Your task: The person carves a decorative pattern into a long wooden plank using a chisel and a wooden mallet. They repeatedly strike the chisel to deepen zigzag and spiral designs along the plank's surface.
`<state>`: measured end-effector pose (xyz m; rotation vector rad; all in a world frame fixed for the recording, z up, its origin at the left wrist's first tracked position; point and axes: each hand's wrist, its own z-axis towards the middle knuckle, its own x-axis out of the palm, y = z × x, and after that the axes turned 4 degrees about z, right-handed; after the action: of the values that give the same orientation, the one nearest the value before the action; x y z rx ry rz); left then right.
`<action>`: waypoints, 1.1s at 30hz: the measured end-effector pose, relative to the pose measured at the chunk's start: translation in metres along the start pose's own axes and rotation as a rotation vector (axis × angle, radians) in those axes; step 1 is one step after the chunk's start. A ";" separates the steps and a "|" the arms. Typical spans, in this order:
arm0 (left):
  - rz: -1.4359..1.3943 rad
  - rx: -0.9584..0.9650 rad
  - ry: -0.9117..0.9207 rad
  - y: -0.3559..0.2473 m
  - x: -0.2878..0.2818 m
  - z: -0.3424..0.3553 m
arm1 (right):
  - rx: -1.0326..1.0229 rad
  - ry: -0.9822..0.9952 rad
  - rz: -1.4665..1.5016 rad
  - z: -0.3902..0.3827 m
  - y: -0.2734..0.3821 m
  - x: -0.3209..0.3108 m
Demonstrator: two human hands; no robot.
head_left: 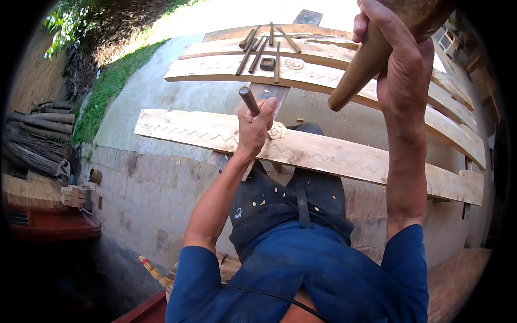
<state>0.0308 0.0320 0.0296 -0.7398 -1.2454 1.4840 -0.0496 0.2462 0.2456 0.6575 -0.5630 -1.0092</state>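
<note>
My left hand (254, 132) is closed around an upright chisel (247, 99), its round metal top sticking out above the fist. The chisel's lower end is hidden behind the hand, over a long pale plank (334, 153). Zigzag lines run along this plank, and a round spiral carving (276, 131) lies just right of my left hand. Raised high at the upper right, my right hand (404, 64) grips a wooden mallet (358, 70). The mallet's narrow end points down and left, while its thick part is cut off by the top edge. It is apart from the chisel.
Beyond the plank lie more long boards (215, 67), one with a similar carved spiral (294, 63). Several chisels (258, 54) and a small dark square block (267, 64) rest on them. Stacked logs (46, 124) are at far left. Wood chips dot my dark trousers (323, 202).
</note>
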 end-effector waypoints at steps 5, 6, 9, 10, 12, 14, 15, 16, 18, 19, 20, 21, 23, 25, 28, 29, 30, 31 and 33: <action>0.023 -0.034 0.011 -0.001 -0.002 0.003 | -0.548 0.582 -1.235 -0.019 -0.055 0.032; 0.035 -0.041 0.006 -0.002 -0.005 0.003 | -0.534 0.571 -1.231 -0.008 -0.047 0.030; 0.010 -0.030 0.023 0.004 0.001 0.005 | -0.110 0.249 -0.790 0.030 -0.015 0.002; 0.008 -0.024 0.023 0.004 0.001 0.003 | 0.086 0.130 -0.430 0.037 -0.009 -0.005; -0.002 -0.048 0.032 0.002 0.003 0.000 | -0.057 0.182 -0.371 0.014 -0.026 0.015; 0.027 -0.057 0.039 0.003 0.000 0.000 | -0.223 0.655 -1.096 -0.013 -0.039 0.038; 0.091 -0.080 0.023 0.003 -0.001 -0.006 | -0.033 0.766 -1.256 -0.019 -0.046 0.044; 0.083 -0.072 0.013 0.002 -0.006 -0.011 | -0.095 0.691 -1.226 -0.016 -0.042 0.045; 0.034 -0.041 -0.005 -0.001 -0.005 -0.010 | -0.225 0.548 -1.193 0.008 -0.033 0.032; 0.010 -0.047 0.003 -0.001 0.000 -0.005 | -0.155 0.464 -1.017 0.011 -0.027 0.026; 0.002 -0.070 0.009 -0.003 0.000 -0.002 | -0.104 0.381 -0.798 0.015 -0.026 0.024; 0.007 -0.064 0.015 -0.002 0.000 -0.002 | -0.071 0.303 -0.587 0.017 -0.024 0.022; 0.024 -0.054 0.013 0.000 0.004 -0.002 | -0.276 0.433 -0.871 -0.003 -0.041 0.024; 0.051 -0.038 -0.025 0.002 0.003 -0.003 | -0.336 0.625 -1.136 -0.018 -0.054 0.030; 0.031 -0.040 -0.041 0.004 -0.007 -0.004 | -0.720 0.515 -1.159 0.006 -0.066 0.002; 0.006 -0.038 -0.043 0.004 -0.005 -0.003 | -0.429 0.427 -1.045 0.003 -0.069 -0.009; -0.094 -0.048 -0.078 0.006 -0.006 -0.003 | -0.145 0.332 -0.919 -0.001 -0.072 -0.017; -0.177 -0.050 -0.119 0.003 -0.011 -0.002 | 0.125 0.229 -0.766 -0.003 -0.076 -0.022; -0.002 0.044 -0.249 -0.006 -0.023 0.004 | 0.458 0.275 -0.618 -0.022 -0.076 -0.025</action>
<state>0.0355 0.0084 0.0327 -0.5355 -1.3922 1.6333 -0.0886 0.2453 0.1729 1.4124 -0.3482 -1.3437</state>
